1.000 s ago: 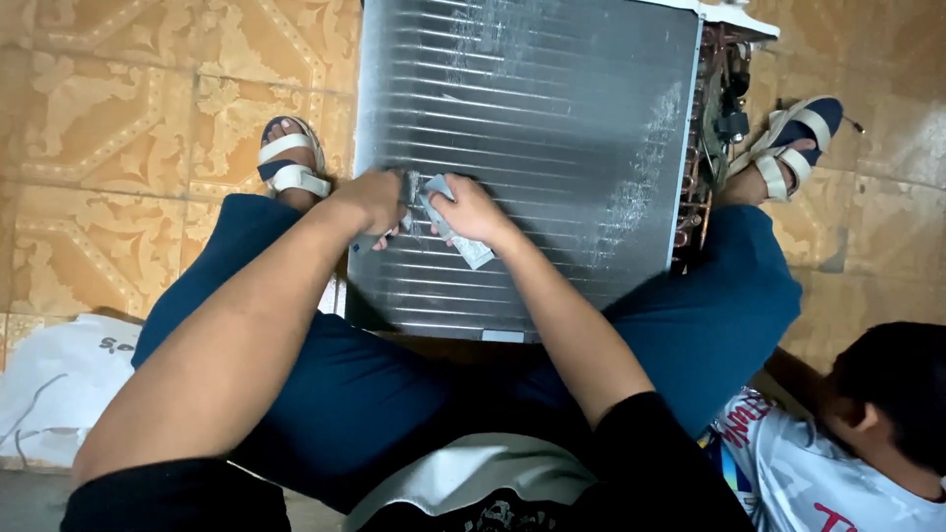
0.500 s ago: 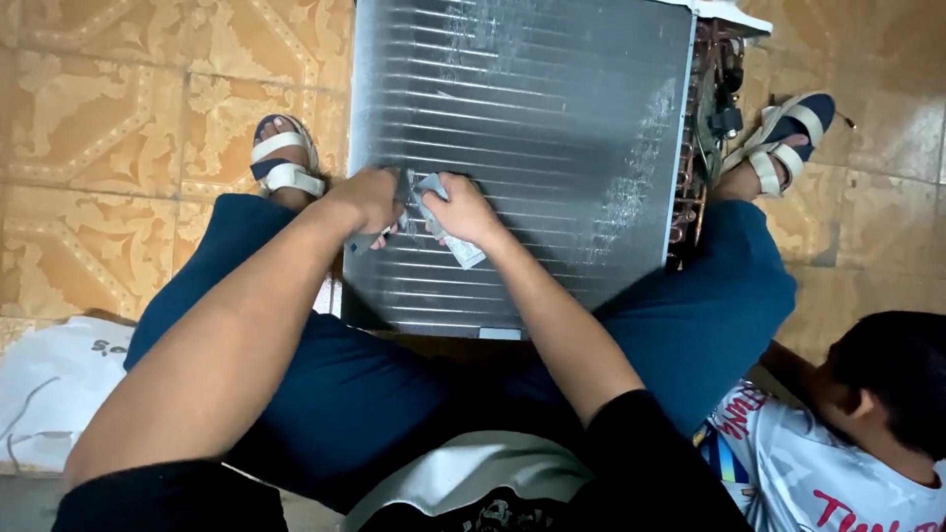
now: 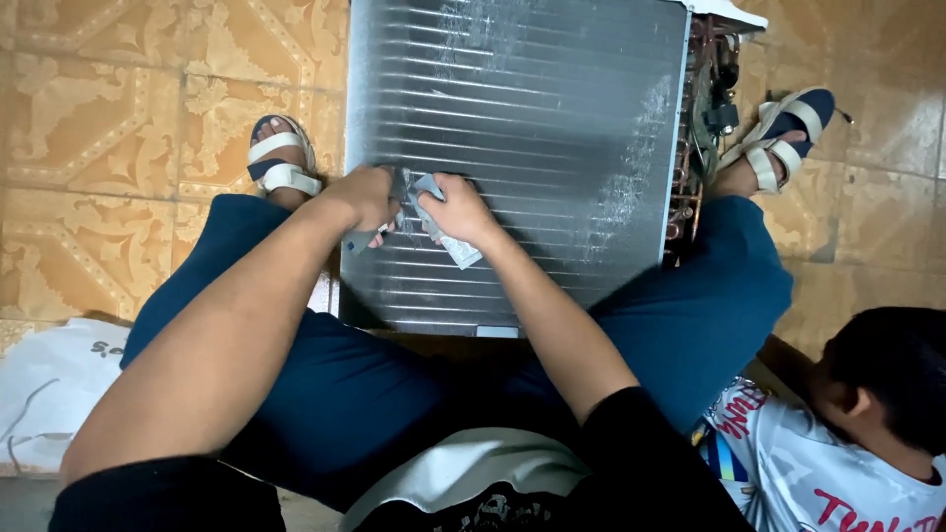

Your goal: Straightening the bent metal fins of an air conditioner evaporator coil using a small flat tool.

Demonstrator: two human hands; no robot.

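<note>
Nearest the camera, 2 bare forearms are extended forward over legs clad in blue trousers, which are spread so that a finned coil is braced between them on the tiled floor. At near left a white bag is seen on the floor; at near right another person in a white printed shirt is seated.

The left hand is closed around a small grey tool, of which only the end is visible. The right hand is closed on a folded grey pad, pressed against the near-left area of the coil face. Both hands are held close together, judged to steady work on 1 spot.

The coil is a metallic rectangle of fine parallel ridges, with pale scuffed patches. Copper tubing is exposed along its right edge. Farther off, 2 strapped sandals flank the coil.
</note>
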